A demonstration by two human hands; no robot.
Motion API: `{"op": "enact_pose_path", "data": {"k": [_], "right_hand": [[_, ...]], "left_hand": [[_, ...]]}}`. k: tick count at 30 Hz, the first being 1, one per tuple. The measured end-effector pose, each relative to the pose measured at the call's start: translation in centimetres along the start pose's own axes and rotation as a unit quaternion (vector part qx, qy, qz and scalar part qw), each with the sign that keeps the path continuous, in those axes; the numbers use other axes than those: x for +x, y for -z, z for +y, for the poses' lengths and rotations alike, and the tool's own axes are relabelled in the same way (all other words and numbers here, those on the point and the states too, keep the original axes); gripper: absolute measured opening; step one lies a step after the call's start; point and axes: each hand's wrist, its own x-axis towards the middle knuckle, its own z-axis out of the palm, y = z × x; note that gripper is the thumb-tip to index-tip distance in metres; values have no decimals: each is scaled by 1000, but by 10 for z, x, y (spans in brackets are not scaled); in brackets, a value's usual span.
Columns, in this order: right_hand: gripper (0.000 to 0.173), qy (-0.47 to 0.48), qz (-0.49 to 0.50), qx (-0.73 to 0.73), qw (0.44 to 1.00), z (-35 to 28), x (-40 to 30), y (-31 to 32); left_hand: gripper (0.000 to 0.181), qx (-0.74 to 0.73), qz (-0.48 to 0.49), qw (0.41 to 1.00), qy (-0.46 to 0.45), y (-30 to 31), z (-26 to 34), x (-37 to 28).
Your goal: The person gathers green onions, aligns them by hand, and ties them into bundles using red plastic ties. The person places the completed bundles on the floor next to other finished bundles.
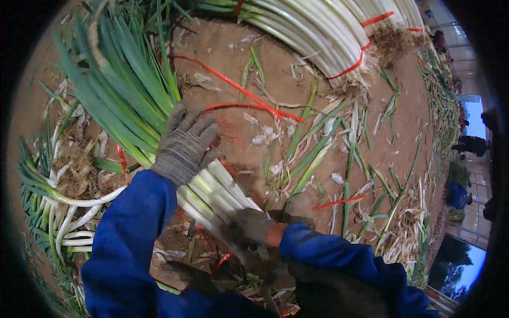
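A loose bundle of long Welsh onions [216, 187] lies slantwise before me, with its green leaves [123, 87] at the upper left and its white stems at the lower right. My left hand [185, 145], in a grey knit glove, wraps over the stalks where green turns to white. Lower down, my right hand [254, 226] grips the white stems near the root end. It is gloved too and blurred by movement, and it hides the stem ends. Beyond my left hand, a red strap [242, 91] runs loosely across the ground.
Bundles of white-stemmed onions [306, 31] bound with red bands lie at the top. Loose onions [67, 222] are heaped at the left. Leaf scraps [310, 159] litter the soil, and trimmed stalks with roots [401, 226] are piled at the right. People [457, 194] stand at the far right.
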Motion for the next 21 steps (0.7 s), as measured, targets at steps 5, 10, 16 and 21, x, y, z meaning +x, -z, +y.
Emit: {"op": "enact_pose_path", "data": {"k": [5,10,16,21], "right_hand": [[39,89,58,-3,994,52,15,-40],[19,232,34,-155,960,51,28,-32],[31,25,3,173,985,23,16,-22],[39,-32,22,-94,995,27,17,-19]], "left_hand": [[38,14,-113,993,18,-16,-4,14],[24,-22,-63,998,19,-41,-6,-12],[17,-9,24,999,-24,-33,-23,-5],[14,132,15,989,-70,-52,-16,-1]]}}
